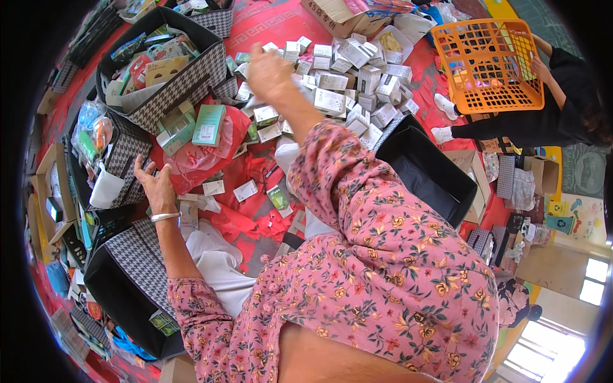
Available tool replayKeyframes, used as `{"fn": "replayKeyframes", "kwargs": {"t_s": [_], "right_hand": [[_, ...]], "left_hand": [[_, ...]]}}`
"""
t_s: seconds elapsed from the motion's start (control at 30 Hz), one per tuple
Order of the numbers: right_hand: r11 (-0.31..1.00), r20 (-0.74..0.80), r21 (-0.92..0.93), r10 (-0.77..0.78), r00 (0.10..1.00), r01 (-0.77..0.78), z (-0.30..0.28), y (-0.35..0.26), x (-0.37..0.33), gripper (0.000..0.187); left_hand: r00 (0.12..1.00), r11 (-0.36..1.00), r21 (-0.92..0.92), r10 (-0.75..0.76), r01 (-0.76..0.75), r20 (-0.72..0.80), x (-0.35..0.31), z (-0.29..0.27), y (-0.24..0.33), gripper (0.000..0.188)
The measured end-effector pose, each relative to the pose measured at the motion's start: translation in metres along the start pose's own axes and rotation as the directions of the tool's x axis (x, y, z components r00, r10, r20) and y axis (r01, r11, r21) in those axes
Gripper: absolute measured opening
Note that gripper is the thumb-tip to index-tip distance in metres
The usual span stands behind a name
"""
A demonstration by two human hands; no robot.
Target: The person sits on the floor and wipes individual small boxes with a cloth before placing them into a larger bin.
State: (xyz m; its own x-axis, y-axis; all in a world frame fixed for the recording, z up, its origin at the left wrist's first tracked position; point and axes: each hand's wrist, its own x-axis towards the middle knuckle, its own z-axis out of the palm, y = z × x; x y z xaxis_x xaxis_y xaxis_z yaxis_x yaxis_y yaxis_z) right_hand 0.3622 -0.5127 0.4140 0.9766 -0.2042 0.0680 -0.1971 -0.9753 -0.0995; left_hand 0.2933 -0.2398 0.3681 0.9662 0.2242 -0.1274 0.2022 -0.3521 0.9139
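My left hand (155,184) is open with its fingers spread, a bracelet at the wrist. It holds nothing and hovers beside a houndstooth storage bin (131,156) and a red plastic bag (199,167). On that bag lie light-green boxes (209,125). My right hand (271,75) reaches out over the left edge of a heap of small white boxes (329,101). One finger is stretched out and no object shows in this hand; its other fingers are partly hidden. Between my arms, a small white carton (245,190) and a green-and-white box (278,198) lie on the red floor covering.
A filled houndstooth bin (172,96) stands at the far left. An open black bin (428,169) is to the right of the heap. Further right, a person in black (543,127) holds an orange plastic basket (488,105). A cardboard box (335,19) stands at the back.
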Motion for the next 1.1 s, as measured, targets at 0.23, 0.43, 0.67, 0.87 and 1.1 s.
{"fn": "replayKeyframes", "kwargs": {"t_s": [0.23, 0.43, 0.67, 0.87, 1.1], "right_hand": [[0.998, 0.099, -0.045, 0.055, 0.994, -0.05, 0.01, 0.049, 0.006, 0.036], [0.966, 0.2, 0.135, -0.244, 0.949, 0.22, 0.004, -0.015, -0.009, 0.016], [0.892, 0.148, 0.336, -0.366, 0.919, 0.301, -0.006, -0.045, -0.025, 0.023], [0.494, 0.292, 0.829, -0.781, 0.552, 0.262, -0.024, -0.043, -0.019, 0.034], [0.006, -0.091, 0.977, -0.892, 0.443, 0.213, -0.122, -0.017, -0.041, 0.033]], "left_hand": [[0.999, 1.0, -0.02, 0.017, -0.016, 0.042, 0.001, 0.017, 0.007, 0.069], [0.995, 0.998, -0.044, -0.039, 0.043, 0.087, 0.003, 0.014, -0.006, 0.071], [0.99, 0.989, -0.149, 0.039, -0.018, 0.134, 0.007, 0.014, -0.017, 0.071], [0.99, 0.998, -0.064, -0.007, 0.016, 0.138, 0.005, 0.012, -0.008, 0.067], [0.983, 0.985, 0.083, 0.139, -0.15, 0.123, 0.01, 0.009, -0.029, 0.054]]}}
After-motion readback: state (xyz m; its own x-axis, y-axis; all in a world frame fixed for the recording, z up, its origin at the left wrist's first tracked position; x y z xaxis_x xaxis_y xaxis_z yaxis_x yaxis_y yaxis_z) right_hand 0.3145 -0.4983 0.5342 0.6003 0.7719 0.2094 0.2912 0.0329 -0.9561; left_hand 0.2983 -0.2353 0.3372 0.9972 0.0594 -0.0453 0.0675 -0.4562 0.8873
